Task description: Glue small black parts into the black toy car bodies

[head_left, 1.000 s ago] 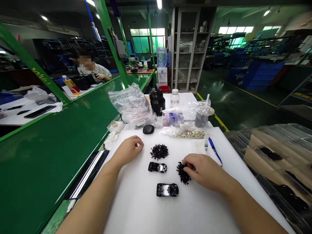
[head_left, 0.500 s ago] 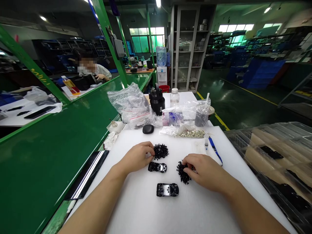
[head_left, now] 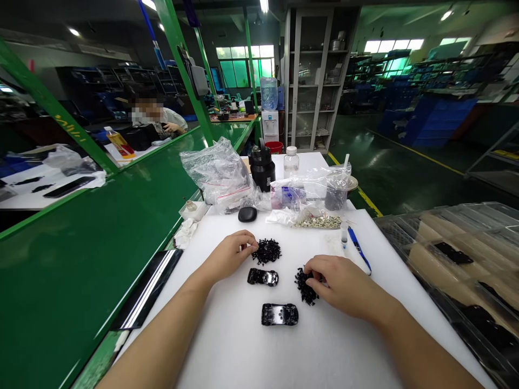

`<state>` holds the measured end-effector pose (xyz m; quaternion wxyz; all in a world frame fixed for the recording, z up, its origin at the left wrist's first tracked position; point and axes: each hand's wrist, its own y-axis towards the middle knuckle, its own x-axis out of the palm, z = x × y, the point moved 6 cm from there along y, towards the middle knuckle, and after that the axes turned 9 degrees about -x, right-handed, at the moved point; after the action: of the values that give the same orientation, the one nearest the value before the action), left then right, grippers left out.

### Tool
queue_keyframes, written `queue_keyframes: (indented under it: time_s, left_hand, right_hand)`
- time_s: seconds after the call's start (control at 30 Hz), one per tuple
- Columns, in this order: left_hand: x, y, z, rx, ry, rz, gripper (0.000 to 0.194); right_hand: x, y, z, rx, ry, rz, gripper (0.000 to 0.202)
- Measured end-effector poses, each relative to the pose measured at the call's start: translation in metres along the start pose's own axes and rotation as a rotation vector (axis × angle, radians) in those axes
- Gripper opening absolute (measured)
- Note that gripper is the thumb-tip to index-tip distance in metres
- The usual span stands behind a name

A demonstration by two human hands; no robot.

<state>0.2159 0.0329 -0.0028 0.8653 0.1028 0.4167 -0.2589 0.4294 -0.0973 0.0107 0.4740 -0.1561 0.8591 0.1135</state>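
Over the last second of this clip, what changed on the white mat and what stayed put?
The left hand slid rightward across the white mat until its fingertips met the upper pile of small black parts. The right hand stayed at the right-hand pile. Both black housings and the blue pen did not move.

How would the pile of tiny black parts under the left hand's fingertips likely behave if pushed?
The pile of tiny black parts is loose, separate bits, so it would probably spread rather than slide as one. The white foam mat looks soft, perhaps limiting rolling. The left hand would likely pinch only a few bits.
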Motion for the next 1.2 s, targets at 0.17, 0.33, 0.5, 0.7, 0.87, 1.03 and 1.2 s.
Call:
queue_keyframes:
  time_s: [0.17, 0.33, 0.5, 0.7, 0.87, 1.03, 1.2]
  left_hand:
    - [-0.001, 0.000, -0.002, -0.025, -0.033, -0.023, 0.023]
    - [0.001, 0.000, -0.003, -0.032, -0.046, -0.031, 0.025]
    - [0.002, 0.000, 0.001, -0.044, -0.023, -0.025, 0.030]
    - [-0.035, -0.011, -0.022, -0.169, 0.116, -0.006, 0.026]
    - [-0.070, -0.022, -0.063, -0.380, 0.246, 0.064, 0.025]
    - [-0.072, -0.021, -0.078, -0.439, 0.263, 0.063, 0.026]
    - [-0.082, -0.024, -0.067, -0.437, 0.268, 0.181, 0.036]
  right_hand:
    - [0.002, 0.000, 0.000, -0.006, -0.006, -0.003, 0.010]
    - [0.002, 0.001, 0.001, 0.001, -0.005, -0.007, 0.010]
    - [0.001, 0.001, 0.000, -0.001, -0.007, -0.007, 0.010]
    - [0.001, 0.000, 0.001, 0.002, 0.000, -0.018, 0.012]
    - [0.005, 0.000, 0.004, -0.006, 0.020, -0.036, 0.011]
    - [0.008, 0.000, 0.006, 0.009, 0.033, -0.049, 0.011]
    - [0.005, 0.000, 0.006, 0.016, 0.057, -0.019, 0.012]
